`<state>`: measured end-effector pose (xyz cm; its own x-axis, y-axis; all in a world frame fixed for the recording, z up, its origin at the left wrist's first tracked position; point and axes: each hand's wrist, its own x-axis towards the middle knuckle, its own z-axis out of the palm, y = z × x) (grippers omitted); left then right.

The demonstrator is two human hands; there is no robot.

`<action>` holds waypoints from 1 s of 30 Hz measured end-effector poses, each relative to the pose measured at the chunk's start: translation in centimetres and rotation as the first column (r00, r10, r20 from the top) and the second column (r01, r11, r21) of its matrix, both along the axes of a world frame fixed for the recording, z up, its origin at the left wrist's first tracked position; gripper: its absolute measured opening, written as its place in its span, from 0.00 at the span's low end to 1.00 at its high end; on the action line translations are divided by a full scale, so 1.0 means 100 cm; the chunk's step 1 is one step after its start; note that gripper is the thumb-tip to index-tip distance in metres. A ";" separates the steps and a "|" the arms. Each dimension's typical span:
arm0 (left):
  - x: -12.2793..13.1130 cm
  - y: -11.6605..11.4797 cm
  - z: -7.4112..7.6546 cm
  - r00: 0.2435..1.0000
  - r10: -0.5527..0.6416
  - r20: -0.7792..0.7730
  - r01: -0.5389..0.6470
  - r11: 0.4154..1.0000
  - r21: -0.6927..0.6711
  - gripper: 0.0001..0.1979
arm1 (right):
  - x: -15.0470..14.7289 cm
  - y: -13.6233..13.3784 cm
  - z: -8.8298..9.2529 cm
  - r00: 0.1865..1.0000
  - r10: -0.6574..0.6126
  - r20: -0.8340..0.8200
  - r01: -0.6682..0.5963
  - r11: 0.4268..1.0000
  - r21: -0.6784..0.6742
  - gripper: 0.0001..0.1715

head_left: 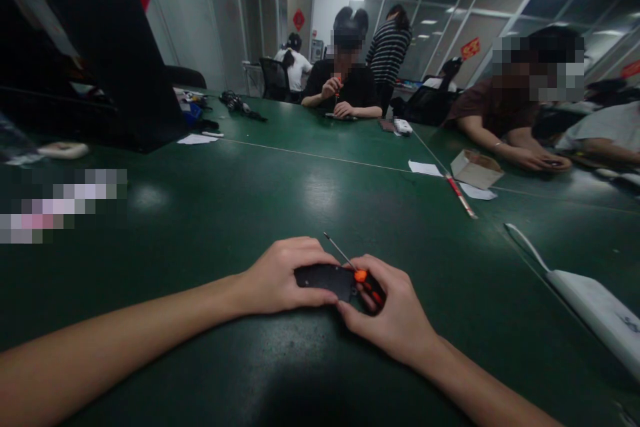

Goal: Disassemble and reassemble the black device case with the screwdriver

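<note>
On the green table, my left hand [295, 277] is closed around a flat black casing [325, 281] with small screw holes, thumb along its near edge and fingers over the far edge. My right hand [390, 310] grips a screwdriver [361, 276] with a black and orange handle. Its thin metal shaft points up and away to the left, past the casing, and the tip touches nothing. The right thumb and fingertips are close to the right end of the casing; whether they press on it I cannot tell. Part of the casing is hidden under my left fingers.
A large black panel [125, 67] stands at the left. On the right lie a white box-like device [595, 310], an open cardboard box [476, 170], paper slips [425, 167] and a red-and-white strip [460, 195]. Cables [240, 105] lie at the back left. Two people [343, 90] work across the table.
</note>
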<state>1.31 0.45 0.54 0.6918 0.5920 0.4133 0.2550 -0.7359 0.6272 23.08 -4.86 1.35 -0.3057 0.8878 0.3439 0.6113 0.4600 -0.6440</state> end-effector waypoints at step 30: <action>-0.001 0.001 -0.003 0.996 -0.009 0.085 0.006 0.999 0.035 0.22 | 0.051 0.026 0.004 0.818 0.100 0.566 -0.421 0.776 0.470 0.13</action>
